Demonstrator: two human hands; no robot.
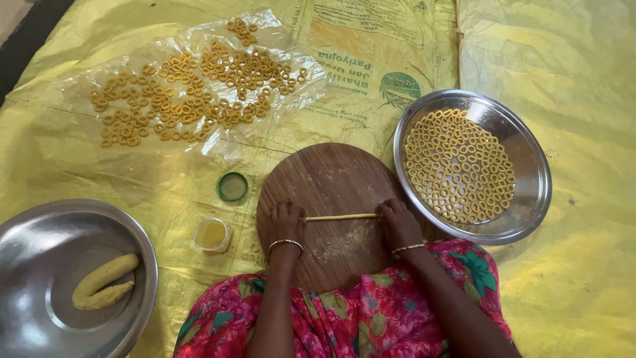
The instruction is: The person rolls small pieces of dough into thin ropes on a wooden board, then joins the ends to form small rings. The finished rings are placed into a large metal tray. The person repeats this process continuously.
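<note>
Spanning both hands, thin yellow dough rope (342, 217) (straight; even)

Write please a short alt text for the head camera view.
Two hands, left hand and right hand, stretch a thin dough rope on a round wooden board. A steel plate of dough rings sits right.

Left hand (286, 222) and right hand (399, 222) on thin dough rope (342, 217) across round wooden board (328, 179).

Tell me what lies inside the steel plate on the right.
The steel plate holds many small yellow dough rings in close rows, one layer deep. They hide most of its base; its rim stays bare.
</note>
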